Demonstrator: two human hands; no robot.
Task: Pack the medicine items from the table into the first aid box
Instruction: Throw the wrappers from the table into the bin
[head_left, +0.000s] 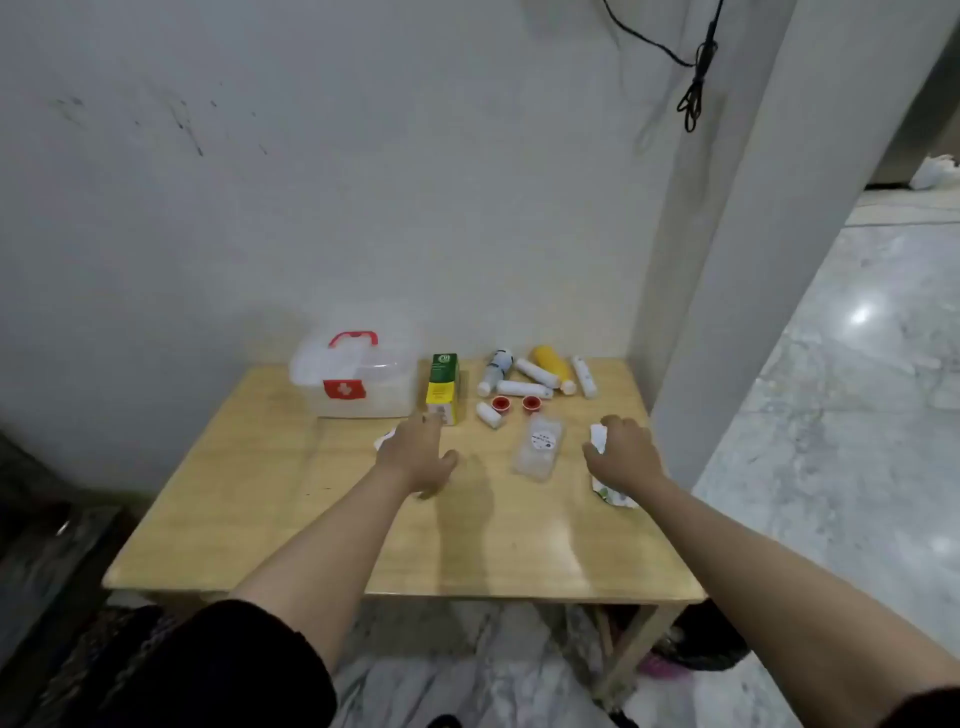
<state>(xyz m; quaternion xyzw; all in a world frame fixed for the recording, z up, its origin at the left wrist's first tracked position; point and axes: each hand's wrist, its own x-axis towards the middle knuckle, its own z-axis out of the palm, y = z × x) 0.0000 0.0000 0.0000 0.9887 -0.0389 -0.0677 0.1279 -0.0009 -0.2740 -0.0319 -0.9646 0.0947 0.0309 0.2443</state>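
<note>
1. first aid box (358, 382): clear plastic, red handle, red cross label, lid shut, back-left on the table.
2. green-yellow carton (443, 387) just beside it.
3. white rolls (524, 388), yellow bottle (554, 365) and two red caps (515, 403) clustered further right.
4. flat clear packet (540, 451) nearer the front.

The first aid box (356, 376) carries a white cross on a red patch on its front wall; that sign is plain to read; the green and yellow carton (443, 387) bears a round white logo near its top, its letters too blurred to make out; small print lower on the carton is likewise unreadable; the clear flat packet (538, 451) has a round white sticker with dark marks, too small to read; no other words or numbers can be read.
</note>
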